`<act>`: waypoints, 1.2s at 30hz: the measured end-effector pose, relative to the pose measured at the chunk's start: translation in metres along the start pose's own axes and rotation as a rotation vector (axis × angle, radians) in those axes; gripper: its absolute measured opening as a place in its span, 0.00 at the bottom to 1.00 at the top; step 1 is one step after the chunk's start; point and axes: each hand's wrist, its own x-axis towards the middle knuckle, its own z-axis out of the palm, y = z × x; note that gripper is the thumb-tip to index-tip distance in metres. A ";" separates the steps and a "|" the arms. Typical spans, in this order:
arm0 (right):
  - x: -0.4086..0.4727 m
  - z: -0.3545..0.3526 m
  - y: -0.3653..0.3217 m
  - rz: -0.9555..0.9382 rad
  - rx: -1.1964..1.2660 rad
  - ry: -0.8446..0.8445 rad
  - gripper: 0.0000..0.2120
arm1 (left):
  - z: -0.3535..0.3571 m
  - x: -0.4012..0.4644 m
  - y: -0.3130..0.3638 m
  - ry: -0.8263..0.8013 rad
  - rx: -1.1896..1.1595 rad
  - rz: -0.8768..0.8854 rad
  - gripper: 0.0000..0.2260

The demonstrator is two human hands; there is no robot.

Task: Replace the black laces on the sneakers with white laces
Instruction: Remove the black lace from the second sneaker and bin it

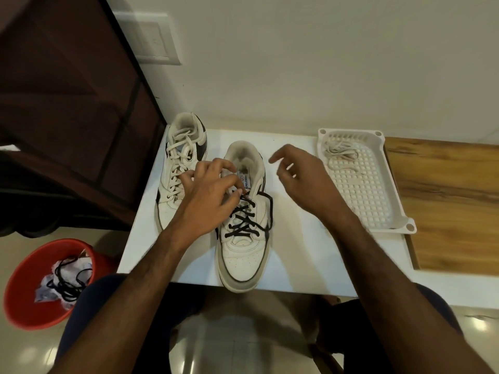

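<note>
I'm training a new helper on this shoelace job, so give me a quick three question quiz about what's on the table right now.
1. True or false: the sneaker at the far left is already laced in white.
2. Where does the spare white lace lie? A) in the red bucket B) in the white tray C) on the floor
3. Fill in: the left hand pinches the ____ lace at the top of the near sneaker, while the right hand hovers open above the table.

Key: 1 true; 2 B; 3 black.
</note>
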 end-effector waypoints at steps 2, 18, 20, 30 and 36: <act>-0.001 0.006 -0.010 -0.095 0.124 -0.091 0.12 | -0.004 0.001 -0.001 -0.003 -0.072 -0.021 0.08; -0.001 0.006 -0.011 -0.100 -0.008 -0.307 0.05 | -0.011 0.005 -0.016 -0.024 -0.580 -0.224 0.06; -0.005 -0.015 -0.001 -0.036 0.031 -0.464 0.03 | -0.011 0.005 -0.018 -0.032 -0.599 -0.227 0.05; -0.005 0.042 -0.027 -0.207 -0.128 -0.082 0.08 | -0.009 0.004 -0.018 -0.024 -0.643 -0.236 0.08; -0.005 0.052 -0.027 -0.245 -0.217 -0.108 0.04 | -0.009 0.005 -0.017 -0.029 -0.660 -0.250 0.09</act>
